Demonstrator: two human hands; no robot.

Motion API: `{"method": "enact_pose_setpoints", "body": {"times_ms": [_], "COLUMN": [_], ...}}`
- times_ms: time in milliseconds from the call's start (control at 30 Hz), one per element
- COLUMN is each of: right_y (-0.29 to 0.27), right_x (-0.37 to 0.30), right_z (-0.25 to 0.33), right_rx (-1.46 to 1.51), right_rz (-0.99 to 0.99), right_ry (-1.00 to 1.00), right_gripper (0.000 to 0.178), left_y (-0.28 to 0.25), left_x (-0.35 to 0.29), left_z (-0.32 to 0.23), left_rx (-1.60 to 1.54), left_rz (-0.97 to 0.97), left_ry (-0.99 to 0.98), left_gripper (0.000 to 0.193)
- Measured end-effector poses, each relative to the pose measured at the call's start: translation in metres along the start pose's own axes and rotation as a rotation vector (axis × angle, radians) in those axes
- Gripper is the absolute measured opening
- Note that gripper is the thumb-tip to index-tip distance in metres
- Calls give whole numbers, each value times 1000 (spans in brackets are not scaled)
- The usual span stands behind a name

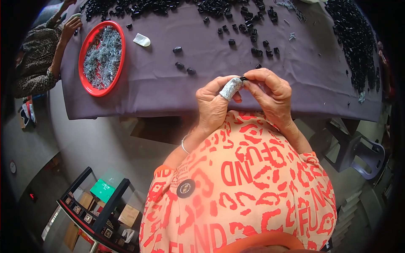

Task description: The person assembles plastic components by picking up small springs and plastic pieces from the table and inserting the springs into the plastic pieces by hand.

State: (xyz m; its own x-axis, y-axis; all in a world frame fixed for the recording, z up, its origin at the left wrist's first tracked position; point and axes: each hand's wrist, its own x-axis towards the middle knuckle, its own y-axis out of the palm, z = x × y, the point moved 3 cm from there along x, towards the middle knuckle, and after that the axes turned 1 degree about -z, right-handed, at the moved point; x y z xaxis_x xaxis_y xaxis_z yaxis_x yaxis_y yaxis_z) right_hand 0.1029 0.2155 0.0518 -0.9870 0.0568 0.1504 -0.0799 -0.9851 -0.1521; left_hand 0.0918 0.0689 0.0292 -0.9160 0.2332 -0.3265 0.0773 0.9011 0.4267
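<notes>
At the table's near edge both my hands are brought together around a small black plastic piece point(243, 78). My left hand point(213, 101) pinches it from one side, a grey speckled finger cover point(230, 88) over its thumb. The fingers of my right hand point(272, 90) are closed on the piece from the other side. The fingertips hide most of it. Beyond my hands lie loose black plastic pieces, among them a pair point(185, 68) to the left and one point(258, 66) just past my right fingers.
A red oval basin point(123, 55) of thin metal pins stands at the left on the purple tablecloth point(156, 90). A white finger cover point(141, 40) lies beside it. Black pieces pile up at the back and at right point(352, 46). Another person's hand point(71, 27) works at far left.
</notes>
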Motion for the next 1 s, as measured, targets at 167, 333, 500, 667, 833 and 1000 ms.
{"method": "enact_pose_setpoints", "body": {"times_ms": [167, 333, 500, 667, 833, 1000], "right_y": [2, -2, 1, 10, 11, 13], "right_x": [4, 8, 11, 11, 9, 13], "right_z": [-4, -8, -9, -15, -15, -16], "right_rx": [-47, -69, -380, -586, -636, -653], "right_rz": [-40, -38, 82, 154, 164, 190], "right_ry": [-46, -105, -257, -343, -253, -242], "right_gripper": [18, 20, 20, 32, 43, 45], "left_y": [2, 5, 0, 1, -15, -11], "left_x": [4, 8, 12, 15, 19, 21], "left_z": [5, -9, -11, -12, -19, -21], "left_rx": [-48, 405, 1095, 1247, 751, 850], "left_rz": [-60, -12, -35, -39, 21, 119], "left_ry": [-74, 307, 741, 721, 363, 149], "left_gripper": [15, 20, 29, 25, 22, 21]}}
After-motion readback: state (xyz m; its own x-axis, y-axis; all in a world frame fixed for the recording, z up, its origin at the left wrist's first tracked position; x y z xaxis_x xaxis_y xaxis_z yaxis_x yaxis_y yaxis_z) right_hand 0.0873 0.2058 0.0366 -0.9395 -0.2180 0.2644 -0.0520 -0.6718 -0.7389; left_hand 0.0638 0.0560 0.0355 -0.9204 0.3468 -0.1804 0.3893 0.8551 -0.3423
